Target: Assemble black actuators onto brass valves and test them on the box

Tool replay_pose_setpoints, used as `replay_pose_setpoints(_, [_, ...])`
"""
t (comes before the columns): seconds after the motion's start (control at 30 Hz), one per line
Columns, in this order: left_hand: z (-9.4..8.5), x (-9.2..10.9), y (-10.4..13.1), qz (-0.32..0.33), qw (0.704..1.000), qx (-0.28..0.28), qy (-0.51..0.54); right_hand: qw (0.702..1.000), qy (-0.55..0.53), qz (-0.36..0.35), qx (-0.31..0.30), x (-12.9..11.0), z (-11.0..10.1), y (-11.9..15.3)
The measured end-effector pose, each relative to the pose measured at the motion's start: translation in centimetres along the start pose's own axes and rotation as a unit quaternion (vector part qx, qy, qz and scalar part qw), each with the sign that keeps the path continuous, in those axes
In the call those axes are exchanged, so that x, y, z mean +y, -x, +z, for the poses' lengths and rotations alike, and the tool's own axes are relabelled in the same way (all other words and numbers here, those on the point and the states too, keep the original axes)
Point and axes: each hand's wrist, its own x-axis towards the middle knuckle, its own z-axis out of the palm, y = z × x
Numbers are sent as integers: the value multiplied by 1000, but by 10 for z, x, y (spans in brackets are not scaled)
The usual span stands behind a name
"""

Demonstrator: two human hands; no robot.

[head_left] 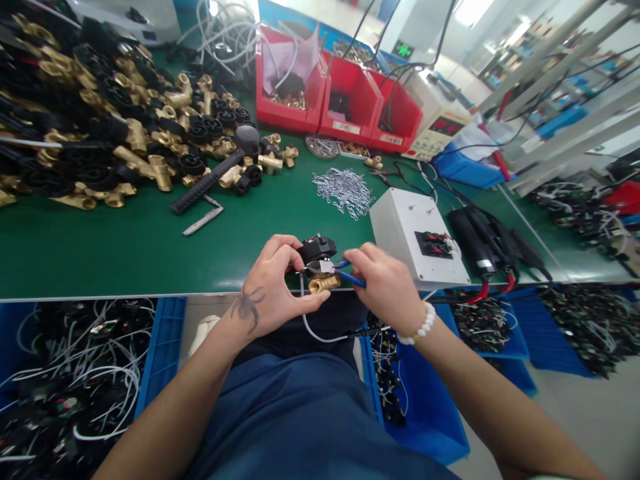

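Observation:
My left hand [275,283] is closed around a brass valve [325,285] with a round black plastic head [319,247], at the front edge of the bench. From this part a white cable [313,333] loops down to a black plug over my lap. Blue-handled pliers [351,277] are in my closed right hand [387,283]. The metal jaws lie between the black head and the brass body, near the fingertips of my left hand. Whether the jaws are gripping anything is too small to tell.
A pile of valves [135,133] covers the back left, with a rubber mallet [210,177] and a hex key [204,217] before it. Metal clips [343,192] lie mid-bench near red bins [295,117]. A white switch box [400,230] and black power tools [473,240] stand right. Blue crates [170,347] sit below.

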Motion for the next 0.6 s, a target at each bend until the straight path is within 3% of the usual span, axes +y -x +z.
replay_pose_setpoints(0.07, [1, 1, 0, 3, 1000, 0, -7, 995, -48, 8, -86, 2, 4, -1])
replay_pose_setpoints(0.1, [3, 1, 1, 3, 1000, 5, -11, 992, -85, 24, -88, 4, 8, -3])
replay_pose_setpoints(0.17, [6, 2, 4, 5, 999, 28, -19, 988, -133, 79, -28, 11, 18, -8])
replay_pose_setpoints(0.27, [8, 5, 10, 21, 997, 58, -45, 986, -76, 144, 46, 20, 35, -16])
replay_pose_setpoints(0.37, [5, 10, 13, 49, 993, 59, -90, 990, -38, 115, 68, 19, 44, -17])
replay_pose_setpoints(0.43, [1, 15, 13, 68, 989, 62, -114, 981, -134, 108, 91, 9, 42, -11])
replay_pose_setpoints(0.5, [-3, 21, 12, 88, 986, 69, -128, 934, -332, 125, 51, -6, 36, -2])
replay_pose_setpoints(0.6, [-5, 30, 10, 131, 979, 74, -140, 779, -604, 163, -46, -30, 28, 10])
